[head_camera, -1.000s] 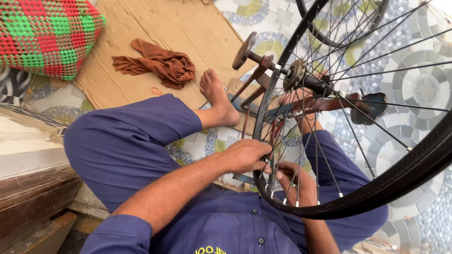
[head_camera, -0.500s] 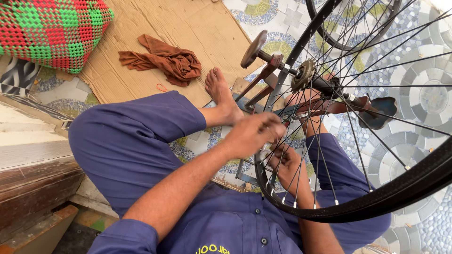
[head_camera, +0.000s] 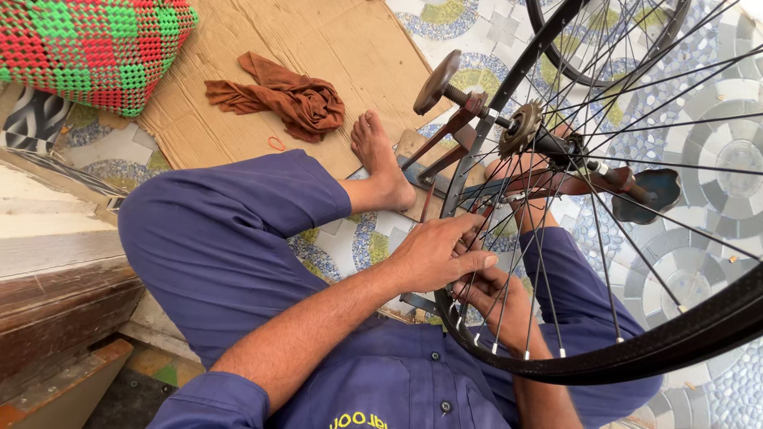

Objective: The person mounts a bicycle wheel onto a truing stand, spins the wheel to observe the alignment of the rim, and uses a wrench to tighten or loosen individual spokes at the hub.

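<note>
Above patterned floor tiles (head_camera: 707, 159), both hands, left (head_camera: 437, 254) and right (head_camera: 497, 298), have dropped rimward, gripping wheel spokes (head_camera: 556, 262).

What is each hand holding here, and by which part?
Both the left hand and right hand grip the bicycle wheel by its spokes, close to the rim.

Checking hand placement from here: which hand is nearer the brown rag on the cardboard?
Left. The left hand grips the spokes on the side of the wheel rim facing the brown rag; the right hand sits behind the spokes, farther away.
</note>
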